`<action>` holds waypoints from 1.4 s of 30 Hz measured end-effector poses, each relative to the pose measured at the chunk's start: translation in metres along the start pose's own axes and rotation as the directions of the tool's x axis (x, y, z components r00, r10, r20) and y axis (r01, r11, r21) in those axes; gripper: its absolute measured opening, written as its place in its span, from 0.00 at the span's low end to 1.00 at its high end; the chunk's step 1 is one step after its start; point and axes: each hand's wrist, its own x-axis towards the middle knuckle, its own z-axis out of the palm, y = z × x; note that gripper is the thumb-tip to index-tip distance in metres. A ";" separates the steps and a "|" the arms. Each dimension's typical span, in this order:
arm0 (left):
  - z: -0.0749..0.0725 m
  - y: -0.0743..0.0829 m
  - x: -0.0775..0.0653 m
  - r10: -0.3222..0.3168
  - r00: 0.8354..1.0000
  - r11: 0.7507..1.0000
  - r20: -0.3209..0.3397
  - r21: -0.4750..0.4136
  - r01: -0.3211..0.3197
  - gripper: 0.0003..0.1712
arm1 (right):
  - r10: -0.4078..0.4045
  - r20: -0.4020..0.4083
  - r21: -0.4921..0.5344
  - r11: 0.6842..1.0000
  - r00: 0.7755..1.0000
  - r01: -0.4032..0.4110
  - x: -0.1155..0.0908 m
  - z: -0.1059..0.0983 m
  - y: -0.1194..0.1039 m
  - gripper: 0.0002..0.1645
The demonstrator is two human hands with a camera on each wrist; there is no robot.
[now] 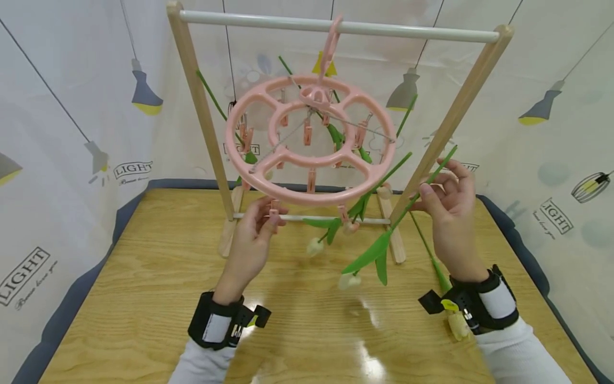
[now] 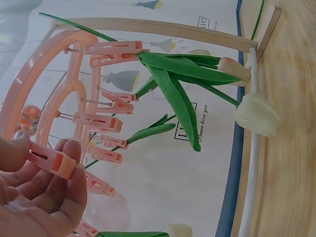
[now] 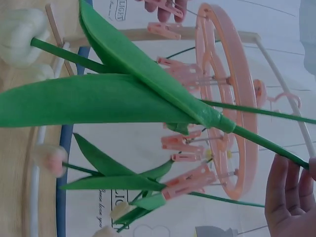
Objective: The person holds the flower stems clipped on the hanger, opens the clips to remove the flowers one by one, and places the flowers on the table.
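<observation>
A round pink clip hanger hangs by its hook from a white rod, with pink clothespins around its rings. At the hanger's front left, my left hand pinches one clothespin between thumb and fingers; no flower shows in that clip. My right hand pinches the green stem of a white artificial tulip to the right of the hanger. The tulip slants with its bloom low and its stem end up. Other clothespins hold tulips head down, among them one with a white bloom.
A wooden stand with slanting posts and a white top rod carries the hanger. Another white tulip lies on the wooden table, partly behind the right wrist. A printed curtain surrounds the table.
</observation>
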 end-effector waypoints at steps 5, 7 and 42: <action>-0.001 0.000 0.000 -0.013 1.000 1.000 -0.006 -0.006 0.013 0.22 | -0.018 -0.041 0.003 1.000 0.999 0.018 0.007 -0.010 -0.002 0.25; -0.001 0.000 0.000 -0.017 1.000 1.000 -0.008 -0.008 0.017 0.22 | -0.017 -0.058 -0.005 1.000 0.998 0.017 0.010 -0.015 -0.003 0.25; -0.007 0.000 -0.002 0.015 1.000 1.000 -0.010 -0.001 -0.015 0.21 | 0.149 -0.261 -0.327 0.916 0.954 -0.232 0.064 -0.097 -0.018 0.31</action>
